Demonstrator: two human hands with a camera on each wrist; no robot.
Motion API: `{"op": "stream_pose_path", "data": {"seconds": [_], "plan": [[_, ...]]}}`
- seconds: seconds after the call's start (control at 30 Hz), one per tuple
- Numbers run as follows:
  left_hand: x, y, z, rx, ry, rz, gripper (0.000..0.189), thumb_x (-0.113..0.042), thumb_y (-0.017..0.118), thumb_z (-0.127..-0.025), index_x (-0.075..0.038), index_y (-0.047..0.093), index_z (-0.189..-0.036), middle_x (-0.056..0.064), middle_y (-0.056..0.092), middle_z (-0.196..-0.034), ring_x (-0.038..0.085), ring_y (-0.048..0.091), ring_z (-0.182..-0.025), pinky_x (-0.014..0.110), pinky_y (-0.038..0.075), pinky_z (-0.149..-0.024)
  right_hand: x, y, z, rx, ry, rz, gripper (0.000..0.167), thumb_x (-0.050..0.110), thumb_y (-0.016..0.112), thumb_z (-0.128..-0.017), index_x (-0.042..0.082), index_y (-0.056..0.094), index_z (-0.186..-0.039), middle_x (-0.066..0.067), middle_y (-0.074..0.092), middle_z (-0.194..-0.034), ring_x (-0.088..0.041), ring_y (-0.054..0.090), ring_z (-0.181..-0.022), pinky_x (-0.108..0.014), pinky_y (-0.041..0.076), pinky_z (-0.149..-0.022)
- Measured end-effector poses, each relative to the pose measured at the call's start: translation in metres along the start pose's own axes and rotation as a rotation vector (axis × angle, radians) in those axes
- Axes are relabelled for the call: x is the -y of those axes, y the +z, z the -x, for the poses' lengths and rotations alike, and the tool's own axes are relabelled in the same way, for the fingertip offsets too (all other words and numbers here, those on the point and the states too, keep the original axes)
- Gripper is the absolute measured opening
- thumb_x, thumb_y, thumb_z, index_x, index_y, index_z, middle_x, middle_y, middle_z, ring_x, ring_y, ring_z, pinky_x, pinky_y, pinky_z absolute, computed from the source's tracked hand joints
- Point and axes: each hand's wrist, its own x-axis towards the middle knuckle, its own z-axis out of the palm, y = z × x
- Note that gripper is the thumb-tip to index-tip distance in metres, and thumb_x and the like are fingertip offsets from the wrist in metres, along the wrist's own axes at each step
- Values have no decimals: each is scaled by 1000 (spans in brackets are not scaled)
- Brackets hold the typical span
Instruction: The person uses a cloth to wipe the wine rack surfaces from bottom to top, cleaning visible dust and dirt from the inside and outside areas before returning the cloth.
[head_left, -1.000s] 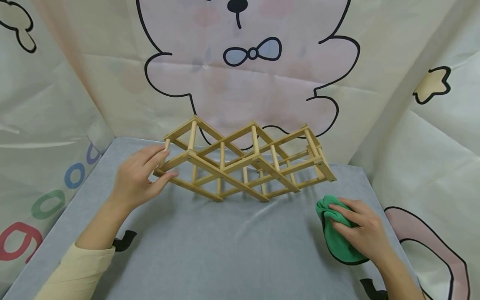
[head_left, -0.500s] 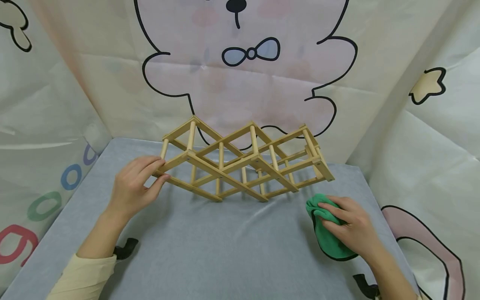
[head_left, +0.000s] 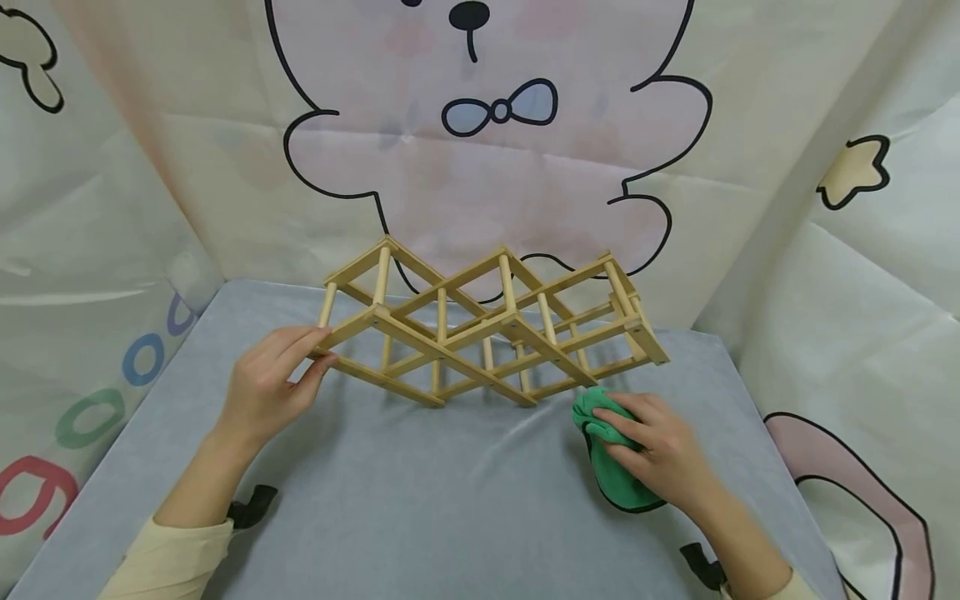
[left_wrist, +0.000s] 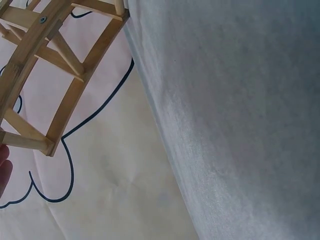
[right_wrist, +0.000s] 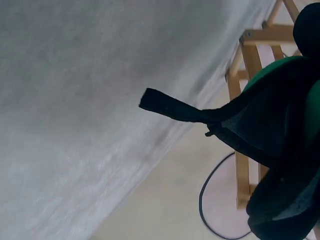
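A wooden lattice wine rack point(head_left: 512, 321) stands opened out toward the back of the table, its slats crossing in diamonds joined by round dowels. At its left end my left hand point(head_left: 266, 383) pinches a slat between thumb and fingers; the left wrist view catches those fingertips point(left_wrist: 4, 172) beside the rack point(left_wrist: 70, 107). My right hand point(head_left: 663, 450) grips a bunched green cloth point(head_left: 618, 479) with black edging. The cloth's top is right by the rack's lower front slats. In the right wrist view the dark-edged cloth point(right_wrist: 260, 125) covers much of the rack point(right_wrist: 250, 55), and my right hand is hidden.
A grey-blue cloth covers the table point(head_left: 450, 517). Behind it hangs a pale printed sheet point(head_left: 495, 175) with a cartoon bear, and similar sheets close in both sides. Black straps point(head_left: 253, 507) stick out at both wrists.
My right hand has carried the green cloth leftward to the rack's lower front. My left hand has slid slightly down the rack's left end. The rack stays in place.
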Motion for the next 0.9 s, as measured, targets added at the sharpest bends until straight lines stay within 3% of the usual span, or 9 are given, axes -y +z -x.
{"op": "stream_pose_path", "data": {"seconds": [0.17,0.27,0.4,0.5,0.57,0.73,0.9], "plan": [[-1,-2,2,-2,-6,-33,36,-30,66,-105,4,77,-110,16,76,-97,36,71,-81,46,57,-71,3,13,-8,56,-65,30,48,43,47,-112,8,78,-122,-14,71,-127,-33,67,-104,-45,58,-79],[-1,-2,2,3,-5,-55,37,-31,66,-105,4,78,-110,16,76,-97,35,72,-80,46,57,-70,4,22,-12,94,-107,20,47,41,45,-112,7,76,-125,-16,69,-129,-34,67,-105,-49,60,-75],[-1,-3,1,10,0,-69,36,-31,66,-105,3,78,-110,15,76,-98,35,72,-80,46,57,-68,4,34,-15,163,-135,1,34,26,72,-101,7,74,-130,-16,66,-134,-34,65,-109,-47,62,-76],[-1,-3,1,13,3,-73,36,-30,66,-105,3,78,-111,14,77,-98,35,72,-80,47,58,-67,2,45,-18,208,-149,0,52,9,88,-80,6,73,-130,-16,65,-136,-34,64,-111,-46,62,-78],[-1,-3,1,18,2,-74,36,-30,66,-105,3,78,-112,14,77,-99,35,72,-81,47,58,-68,1,53,-19,238,-152,9,58,5,92,-73,6,74,-128,-17,65,-136,-34,64,-110,-46,62,-79],[0,-3,1,21,8,-76,34,-28,66,-105,3,78,-113,14,77,-99,34,73,-80,47,58,-67,1,66,-21,313,-110,72,53,9,93,-76,7,76,-126,-17,67,-134,-33,64,-107,-43,62,-74],[0,-3,2,17,8,-76,33,-27,66,-104,3,78,-113,14,77,-99,34,73,-80,47,57,-66,1,74,-22,402,-60,134,50,12,90,-82,8,75,-129,-17,67,-134,-33,64,-107,-43,60,-78]]}}
